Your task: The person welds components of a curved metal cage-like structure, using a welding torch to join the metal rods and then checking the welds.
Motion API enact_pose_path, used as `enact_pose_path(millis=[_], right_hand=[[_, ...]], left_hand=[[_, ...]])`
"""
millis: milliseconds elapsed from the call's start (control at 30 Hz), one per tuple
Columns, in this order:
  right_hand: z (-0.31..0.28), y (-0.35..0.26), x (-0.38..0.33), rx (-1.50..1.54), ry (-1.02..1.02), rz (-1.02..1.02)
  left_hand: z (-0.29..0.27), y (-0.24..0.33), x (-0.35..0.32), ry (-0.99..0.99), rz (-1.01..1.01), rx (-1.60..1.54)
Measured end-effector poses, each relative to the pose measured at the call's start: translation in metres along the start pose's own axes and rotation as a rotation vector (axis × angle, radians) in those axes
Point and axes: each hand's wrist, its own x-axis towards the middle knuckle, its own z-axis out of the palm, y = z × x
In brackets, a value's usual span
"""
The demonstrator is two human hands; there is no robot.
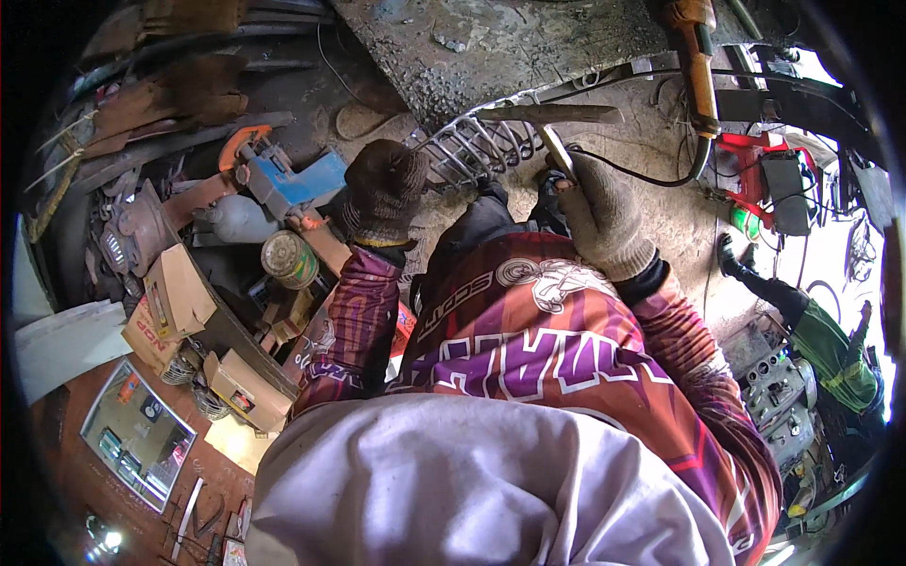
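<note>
Gloved in dark brown, the left hand (387, 184) is held at eleven o'clock in the head view, just beside the near-left end of a scrollwork metal grille (481, 143). Its fingers appear curled, but whether anything is pinched in them cannot be told, since the palm is turned away. At two o'clock the right hand (606, 212), in a pale grey knitted glove, is closed around the flat handle (559, 156) of a hammer (550, 114), whose long, narrow head is carried crosswise at one o'clock. By the hammer head part of the grille is overlapped in the view; whether the two are touching cannot be made out.

At twelve o'clock the grille is seen beyond the body, partly hidden by the edge of a grimy metal tabletop (528, 47). Between one and two o'clock an orange power tool (698, 71) is seen at the tabletop's edge, with a dark cable (651, 179) looped near the right hand. At ten o'clock a blue machine (300, 184) is seated well apart from the grille.

Judged from this pose, the grille is being steadied or positioned for striking with the hammer. For the next move, a firm hold on the grille by the left hand seems called for, with the blow kept clear of those fingers and the cable left unsnagged.
</note>
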Motion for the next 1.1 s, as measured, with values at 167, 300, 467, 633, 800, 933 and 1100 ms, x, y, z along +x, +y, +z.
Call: enact_pose_path(millis=[167, 300, 467, 633, 800, 933, 1100], right_hand=[[-0.005, -0.012, -0.004, 0.075, 0.077, 0.018], [-0.001, -0.010, -0.003, 0.105, 0.052, 0.086], [0.001, -0.010, -0.004, 0.190, 0.057, 0.212], [0.004, -0.015, 0.002, 0.021, 0.067, 0.050], [-0.009, -0.034, -0.003, 0.138, 0.072, 0.225], [-0.003, -0.021, -0.006, 0.115, 0.180, 0.099], [-0.011, -0.036, -0.002, 0.024, 0.108, 0.126]], left_hand=[[-0.001, -0.003, -0.002, 0.006, 0.032, 0.002], [0.001, 0.002, -0.001, 0.036, -0.031, 0.001], [-0.003, 0.001, 0.001, 0.022, 0.125, 0.164], [-0.002, -0.002, -0.006, 0.033, 0.045, 0.063], [-0.004, -0.009, -0.004, -0.002, 0.060, 0.130], [-0.001, -0.010, -0.005, -0.005, 0.072, 0.149], [-0.006, -0.001, -0.004, -0.022, 0.087, 0.227]])
